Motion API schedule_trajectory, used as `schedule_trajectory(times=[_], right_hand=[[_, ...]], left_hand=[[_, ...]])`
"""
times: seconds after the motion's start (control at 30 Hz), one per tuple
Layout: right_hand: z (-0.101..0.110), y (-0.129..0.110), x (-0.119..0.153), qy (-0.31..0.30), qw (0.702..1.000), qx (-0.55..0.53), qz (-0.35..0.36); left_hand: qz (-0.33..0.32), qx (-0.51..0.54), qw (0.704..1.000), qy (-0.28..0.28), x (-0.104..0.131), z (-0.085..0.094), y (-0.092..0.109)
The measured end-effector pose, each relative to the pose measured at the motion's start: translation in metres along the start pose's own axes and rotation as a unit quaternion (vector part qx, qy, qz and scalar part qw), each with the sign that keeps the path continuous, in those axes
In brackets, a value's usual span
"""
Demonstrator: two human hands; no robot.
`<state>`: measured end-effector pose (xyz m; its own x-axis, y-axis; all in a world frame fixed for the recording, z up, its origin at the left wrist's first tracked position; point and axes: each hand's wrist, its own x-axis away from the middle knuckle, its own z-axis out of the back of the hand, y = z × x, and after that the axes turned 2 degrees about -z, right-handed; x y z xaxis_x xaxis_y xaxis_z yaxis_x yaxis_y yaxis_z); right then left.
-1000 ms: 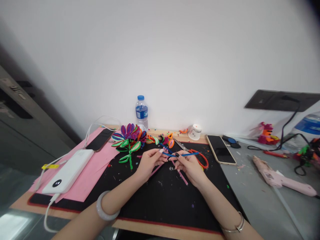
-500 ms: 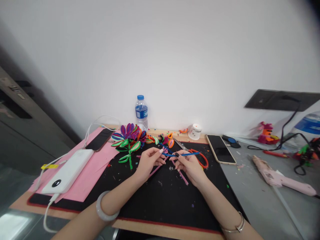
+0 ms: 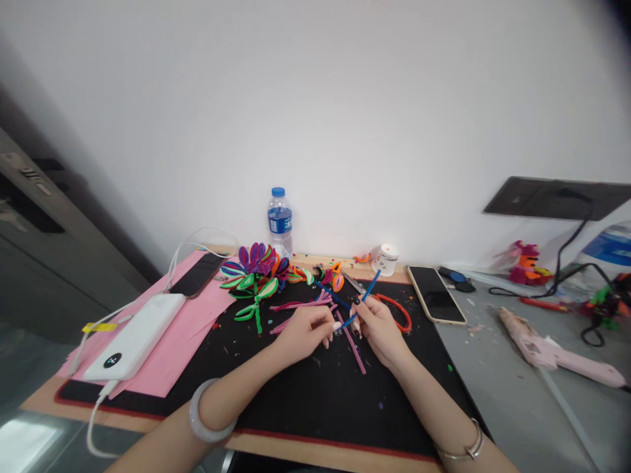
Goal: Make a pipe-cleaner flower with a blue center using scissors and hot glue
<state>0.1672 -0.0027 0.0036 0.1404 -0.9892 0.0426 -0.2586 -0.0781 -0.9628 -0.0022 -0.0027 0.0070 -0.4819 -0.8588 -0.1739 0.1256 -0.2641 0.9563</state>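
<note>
A blue pipe cleaner (image 3: pixel 373 283) slants up to the right between my hands. My right hand (image 3: pixel 379 328) pinches it near its middle. At its lower end, the thumb and finger of my left hand (image 3: pixel 306 332) are closed on the tip. Beneath and behind my hands, several pink pipe cleaners (image 3: pixel 355 351) lie on the black mat (image 3: pixel 315 401). Another blue pipe cleaner lies behind them, partly hidden by my fingers. Scissors with orange handles (image 3: pixel 405 315) rest just beyond my right hand.
Colourful pipe-cleaner flowers (image 3: pixel 256 282) lie at the back left, before a water bottle (image 3: pixel 280 222). A white power bank (image 3: pixel 135 335) rests on pink paper (image 3: pixel 197 328). Right of the mat are a phone (image 3: pixel 436 295) and a pink glue gun (image 3: pixel 557 355). A paper cup (image 3: pixel 384 259) stands by the wall.
The blue pipe cleaner has turned from nearly level to a steep slant, its right end now raised. My left hand has moved slightly down and right, uncovering more pink pipe cleaners.
</note>
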Motion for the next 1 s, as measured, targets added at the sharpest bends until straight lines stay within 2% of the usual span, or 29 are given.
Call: schedule_trajectory(times=[0.1, 0.2, 0.4, 0.47, 0.57, 0.63, 0.7, 0.83, 1.0], right_hand=[[0.000, 0.001, 0.000, -0.016, 0.999, 0.030, 0.004], [-0.001, 0.001, 0.001, -0.057, 0.997, 0.058, 0.001], [-0.005, 0.004, 0.005, -0.131, 0.983, 0.127, 0.004], [-0.005, 0.005, 0.005, -0.139, 0.982, 0.125, -0.005], [-0.002, 0.003, 0.003, -0.087, 0.993, 0.081, -0.002], [0.001, 0.000, 0.001, -0.030, 0.999, 0.040, 0.014], [0.003, -0.003, 0.000, 0.005, 1.000, 0.003, 0.024], [0.003, -0.007, 0.000, -0.001, 0.999, -0.050, 0.016], [-0.001, -0.008, 0.001, -0.012, 0.998, -0.060, -0.005]], left_hand=[[-0.024, -0.051, 0.996, -0.065, 0.003, -0.001, 0.004], [-0.045, -0.090, 0.989, -0.112, 0.004, 0.000, 0.005], [-0.127, -0.207, 0.956, -0.166, 0.003, -0.002, 0.002], [-0.136, -0.217, 0.952, -0.167, 0.003, -0.003, 0.002], [-0.106, -0.172, 0.973, -0.111, 0.003, -0.006, 0.001], [-0.058, -0.095, 0.993, -0.050, 0.001, -0.008, -0.001], [-0.011, -0.001, 1.000, 0.007, 0.000, -0.008, -0.004], [0.030, 0.118, 0.987, 0.109, -0.004, -0.006, -0.006], [0.015, 0.162, 0.969, 0.185, -0.006, -0.001, -0.002]])
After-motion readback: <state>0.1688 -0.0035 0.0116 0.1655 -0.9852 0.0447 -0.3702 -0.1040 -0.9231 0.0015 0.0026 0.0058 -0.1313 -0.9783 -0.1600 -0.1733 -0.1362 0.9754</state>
